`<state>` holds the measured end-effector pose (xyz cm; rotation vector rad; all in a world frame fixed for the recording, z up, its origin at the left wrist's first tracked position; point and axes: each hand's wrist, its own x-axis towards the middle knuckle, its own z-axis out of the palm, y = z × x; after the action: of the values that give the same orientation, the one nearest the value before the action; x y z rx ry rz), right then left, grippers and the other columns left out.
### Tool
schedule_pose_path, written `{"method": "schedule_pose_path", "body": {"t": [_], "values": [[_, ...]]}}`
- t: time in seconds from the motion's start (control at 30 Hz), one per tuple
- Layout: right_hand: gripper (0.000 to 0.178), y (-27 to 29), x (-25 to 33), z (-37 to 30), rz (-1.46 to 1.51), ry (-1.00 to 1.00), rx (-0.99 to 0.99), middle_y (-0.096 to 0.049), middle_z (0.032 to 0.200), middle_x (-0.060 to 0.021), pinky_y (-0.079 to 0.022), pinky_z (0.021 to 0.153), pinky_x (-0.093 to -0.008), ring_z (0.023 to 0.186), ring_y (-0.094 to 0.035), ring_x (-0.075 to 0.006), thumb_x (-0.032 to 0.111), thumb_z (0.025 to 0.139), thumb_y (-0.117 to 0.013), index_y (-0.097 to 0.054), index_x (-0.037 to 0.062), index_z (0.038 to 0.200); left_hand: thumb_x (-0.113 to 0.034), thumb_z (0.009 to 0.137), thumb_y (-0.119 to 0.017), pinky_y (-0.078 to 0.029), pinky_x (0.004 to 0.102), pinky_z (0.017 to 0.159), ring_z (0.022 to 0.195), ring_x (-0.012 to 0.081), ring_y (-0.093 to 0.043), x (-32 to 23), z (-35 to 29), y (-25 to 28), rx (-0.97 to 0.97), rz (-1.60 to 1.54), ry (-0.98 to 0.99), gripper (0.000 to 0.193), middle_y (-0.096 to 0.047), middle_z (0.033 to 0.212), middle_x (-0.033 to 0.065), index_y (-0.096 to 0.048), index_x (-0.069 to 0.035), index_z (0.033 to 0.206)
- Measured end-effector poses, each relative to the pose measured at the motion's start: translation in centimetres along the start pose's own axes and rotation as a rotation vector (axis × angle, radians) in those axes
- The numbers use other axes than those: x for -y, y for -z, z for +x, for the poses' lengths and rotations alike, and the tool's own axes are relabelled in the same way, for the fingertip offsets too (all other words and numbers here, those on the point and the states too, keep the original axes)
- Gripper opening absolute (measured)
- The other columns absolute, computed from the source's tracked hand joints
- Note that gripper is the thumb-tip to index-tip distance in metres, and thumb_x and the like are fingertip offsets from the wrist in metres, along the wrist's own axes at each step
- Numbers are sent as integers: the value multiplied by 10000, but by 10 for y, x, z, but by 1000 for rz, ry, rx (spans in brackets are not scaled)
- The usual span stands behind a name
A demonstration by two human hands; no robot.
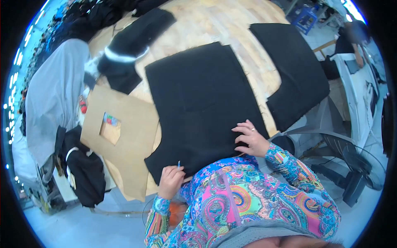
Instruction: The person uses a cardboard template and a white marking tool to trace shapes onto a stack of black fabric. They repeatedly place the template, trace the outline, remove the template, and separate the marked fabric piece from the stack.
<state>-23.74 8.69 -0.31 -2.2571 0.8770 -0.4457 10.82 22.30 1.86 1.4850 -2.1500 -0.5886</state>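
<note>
A large black fabric piece (198, 95) lies flat on the wooden table in front of me. My left hand (171, 182) is at its near left corner, fingers closed, with a short thin white-and-blue stick (179, 164) poking up from them. What kind of stick it is, I cannot make out. My right hand (252, 139) rests on the fabric near its right edge, fingers spread and wearing a ring. A brown cardboard pattern (136, 111) with a rectangular cut-out lies left of the black piece.
Another black fabric piece (293, 70) lies to the right, overhanging the table (206, 25). At the far left is a black bundle tied with a white band (124, 56). A grey fan (347, 153) stands at the right. Grey cloth (58, 95) drapes on the left. Another person (351, 41) sits far right.
</note>
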Motion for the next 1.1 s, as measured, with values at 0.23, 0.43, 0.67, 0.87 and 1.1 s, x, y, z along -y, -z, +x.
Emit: {"method": "schedule_pose_path", "body": {"t": [0.23,0.43,0.67,0.87,1.1], "values": [[445,0,-10,-2,-3,61,47,-467,1295,-116,-201,1104,-569,1289,-355,-338,234,649,-802,-598,97,1020,25,726,-667,-479,355,615,707,271,-584,9,4,7,-11,-201,312,144,-587,763,95,-591,-43,828],[328,-8,-13,-3,-19,92,-10,-480,1281,-103,-235,1091,-553,1274,-370,-321,221,714,-753,-591,101,972,-21,661,-730,-455,395,734,893,312,-570,-14,23,7,130,124,-76,300,-606,965,127,-521,-58,874],[265,-7,-14,-1,-16,122,-63,-532,1239,-89,-259,1066,-512,1241,-414,-301,284,754,-746,-634,119,929,70,743,-621,-530,352,666,781,283,-672,5,11,2,67,-282,284,129,-642,817,157,-529,-13,778],[367,3,-7,1,-17,100,23,-512,1261,-100,-246,1064,-509,1256,-393,-303,312,702,-773,-623,108,968,76,736,-672,-499,260,714,759,133,-613,-2,39,27,220,-441,636,172,-626,766,84,-532,-18,771],[241,-3,-10,2,-56,128,-45,-529,1230,-89,-266,1052,-478,1232,-410,-291,249,753,-720,-644,101,927,52,709,-733,-476,250,702,754,102,-559,30,36,35,237,-695,652,254,-614,809,53,-518,-49,797]]}}
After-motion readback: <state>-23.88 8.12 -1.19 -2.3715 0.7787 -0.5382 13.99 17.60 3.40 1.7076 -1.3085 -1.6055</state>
